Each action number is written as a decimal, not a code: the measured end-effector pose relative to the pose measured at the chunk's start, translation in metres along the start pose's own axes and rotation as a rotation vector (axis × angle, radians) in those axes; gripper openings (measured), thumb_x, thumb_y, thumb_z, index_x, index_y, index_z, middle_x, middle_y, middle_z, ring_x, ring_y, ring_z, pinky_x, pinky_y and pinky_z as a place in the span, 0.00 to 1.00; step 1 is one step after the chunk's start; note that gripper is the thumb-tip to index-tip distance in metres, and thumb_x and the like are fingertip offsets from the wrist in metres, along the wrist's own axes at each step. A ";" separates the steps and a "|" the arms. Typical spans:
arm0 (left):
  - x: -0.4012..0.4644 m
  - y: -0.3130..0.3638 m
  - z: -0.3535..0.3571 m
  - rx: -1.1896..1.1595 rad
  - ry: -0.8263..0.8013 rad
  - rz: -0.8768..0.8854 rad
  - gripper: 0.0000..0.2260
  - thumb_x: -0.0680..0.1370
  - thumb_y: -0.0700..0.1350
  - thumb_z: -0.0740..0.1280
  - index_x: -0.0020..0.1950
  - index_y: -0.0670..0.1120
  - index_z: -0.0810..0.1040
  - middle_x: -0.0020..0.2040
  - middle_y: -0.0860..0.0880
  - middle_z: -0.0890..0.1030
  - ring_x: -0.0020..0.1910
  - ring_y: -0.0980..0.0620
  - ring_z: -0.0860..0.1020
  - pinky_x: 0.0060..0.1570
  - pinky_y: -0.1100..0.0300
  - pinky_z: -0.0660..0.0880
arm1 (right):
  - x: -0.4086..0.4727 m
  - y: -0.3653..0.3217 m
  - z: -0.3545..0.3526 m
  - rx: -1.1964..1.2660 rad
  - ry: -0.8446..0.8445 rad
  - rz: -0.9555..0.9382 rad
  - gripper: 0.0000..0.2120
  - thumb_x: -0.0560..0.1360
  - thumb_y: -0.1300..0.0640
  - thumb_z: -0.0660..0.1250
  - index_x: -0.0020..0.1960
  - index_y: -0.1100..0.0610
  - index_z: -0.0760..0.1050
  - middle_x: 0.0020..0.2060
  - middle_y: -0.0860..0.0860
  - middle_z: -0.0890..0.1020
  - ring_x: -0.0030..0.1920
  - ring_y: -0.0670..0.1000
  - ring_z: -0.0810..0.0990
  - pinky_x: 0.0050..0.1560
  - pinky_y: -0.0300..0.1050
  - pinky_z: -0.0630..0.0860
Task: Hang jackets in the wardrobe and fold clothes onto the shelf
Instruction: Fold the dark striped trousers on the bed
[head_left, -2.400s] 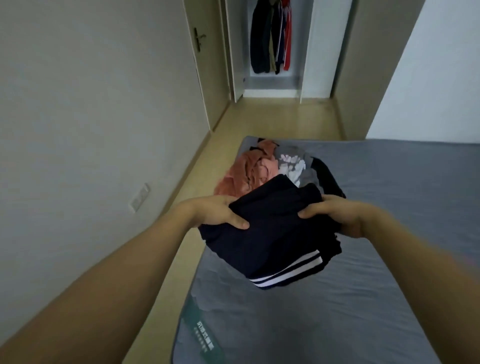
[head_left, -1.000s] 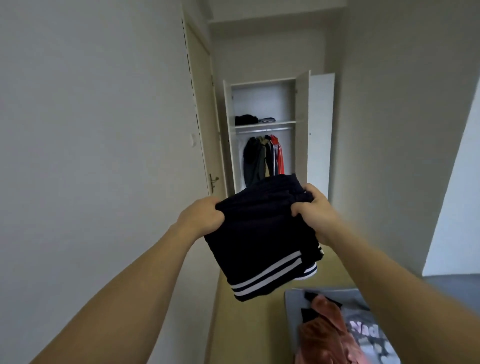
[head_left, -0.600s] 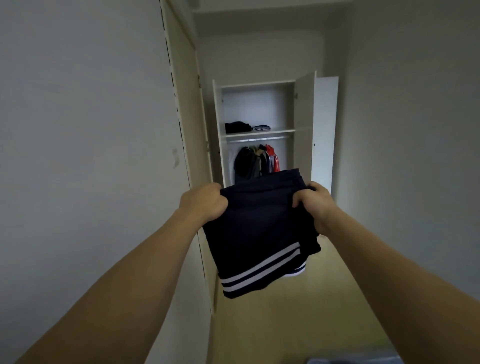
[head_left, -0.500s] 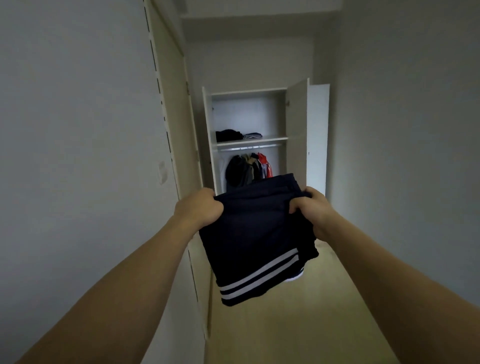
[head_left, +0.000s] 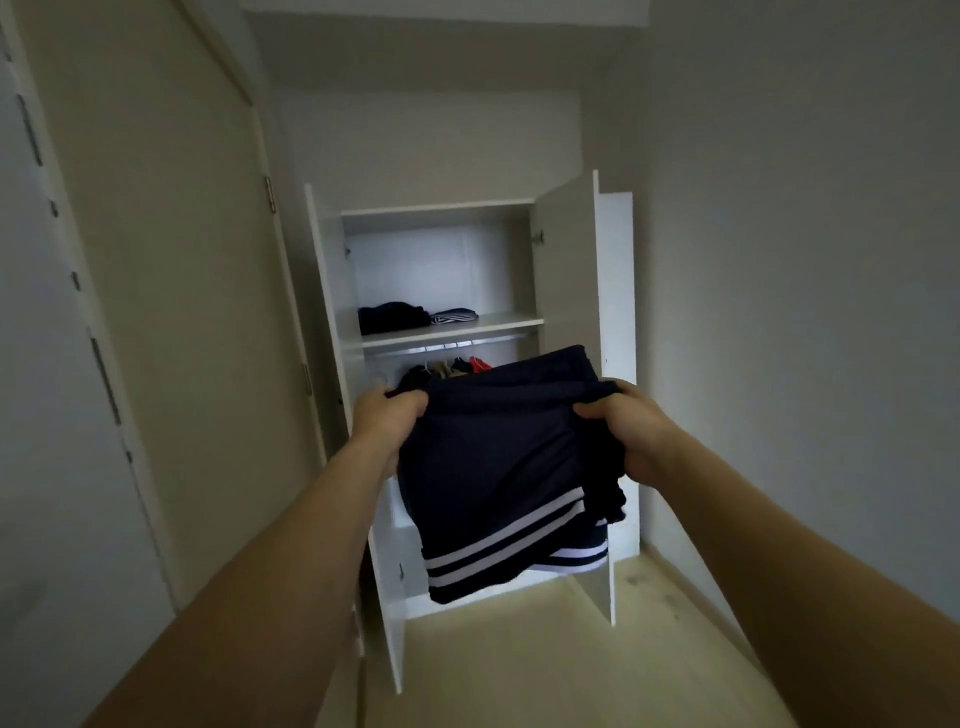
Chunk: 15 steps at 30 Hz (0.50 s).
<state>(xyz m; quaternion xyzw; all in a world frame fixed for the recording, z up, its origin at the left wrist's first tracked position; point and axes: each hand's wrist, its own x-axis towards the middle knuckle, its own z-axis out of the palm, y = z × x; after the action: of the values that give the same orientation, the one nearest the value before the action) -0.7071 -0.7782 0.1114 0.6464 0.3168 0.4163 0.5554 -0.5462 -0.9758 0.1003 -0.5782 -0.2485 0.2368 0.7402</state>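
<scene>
Fingers first: left hand (head_left: 387, 413) has its fingers curled over the top left edge of the folded navy garment (head_left: 498, 467), thumb under the cloth. Right hand (head_left: 626, 428) pinches the top right edge, thumb on top, fingers tucked behind. Both grips are tight, with fabric bunched at each one.

I count one garment in hand: folded, navy, two white stripes near its lower hem, hanging down from both hands in mid-air in front of the wardrobe (head_left: 566, 270), just below shelf height.

Both forearms reach forward and up, roughly level with each other, wrists apart by the garment's width.

Wardrobe: both doors open. One shelf (head_left: 498, 321) with two folded items on its left half, a dark pile (head_left: 392, 317) and a striped one (head_left: 454, 315) touching it. Below the shelf is one rail with hanging jackets (head_left: 449, 368); only their tops show and I can't count them reliably. A closed room door (head_left: 171, 291) is on the left.
</scene>
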 end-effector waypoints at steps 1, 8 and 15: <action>0.034 0.000 0.008 -0.017 0.011 0.001 0.10 0.68 0.35 0.64 0.47 0.41 0.77 0.41 0.43 0.79 0.36 0.48 0.78 0.26 0.62 0.74 | 0.035 0.000 0.008 -0.001 0.001 0.003 0.15 0.75 0.69 0.63 0.60 0.58 0.74 0.50 0.58 0.81 0.47 0.58 0.82 0.33 0.46 0.79; 0.264 -0.017 0.044 -0.051 0.046 0.044 0.04 0.74 0.36 0.62 0.46 0.42 0.76 0.39 0.46 0.78 0.35 0.50 0.76 0.24 0.68 0.71 | 0.276 0.011 0.074 -0.022 -0.006 0.001 0.12 0.76 0.67 0.61 0.57 0.57 0.72 0.49 0.58 0.80 0.45 0.58 0.81 0.33 0.46 0.79; 0.510 -0.093 0.070 -0.027 0.056 0.071 0.18 0.76 0.34 0.57 0.64 0.37 0.74 0.56 0.38 0.79 0.47 0.45 0.78 0.40 0.57 0.77 | 0.511 0.068 0.140 -0.028 -0.013 0.019 0.15 0.76 0.68 0.61 0.62 0.60 0.72 0.53 0.61 0.81 0.49 0.62 0.82 0.44 0.57 0.82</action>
<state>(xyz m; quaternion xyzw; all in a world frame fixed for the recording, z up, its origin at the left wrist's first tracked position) -0.4095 -0.3482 0.1128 0.6375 0.3037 0.4580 0.5400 -0.2497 -0.5309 0.1113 -0.5892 -0.2513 0.2441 0.7281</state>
